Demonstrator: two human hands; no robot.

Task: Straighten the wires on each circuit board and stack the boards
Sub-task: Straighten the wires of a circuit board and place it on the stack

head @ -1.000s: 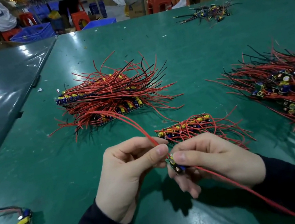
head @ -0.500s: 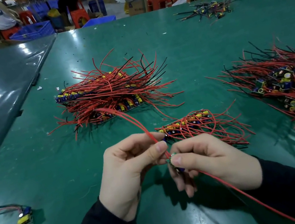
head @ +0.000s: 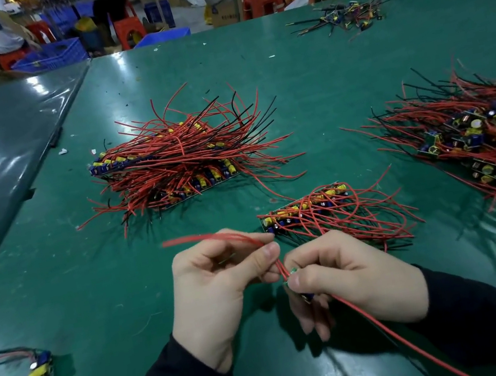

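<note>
Two hands meet low in the middle over the green desk [head: 287,81]: the left hand [head: 221,288] pinches red wires [head: 215,236] that look blurry, and the right hand [head: 352,282] holds a small circuit board [head: 290,275] with one long red wire [head: 399,337] running down to the right. Just behind the hands lies a short row of boards [head: 306,207] with looping red wires, farther back sits a big neat stack [head: 176,164], and a messy pile [head: 489,135] lies at the right. One lone board [head: 40,368] rests near the left edge
</note>
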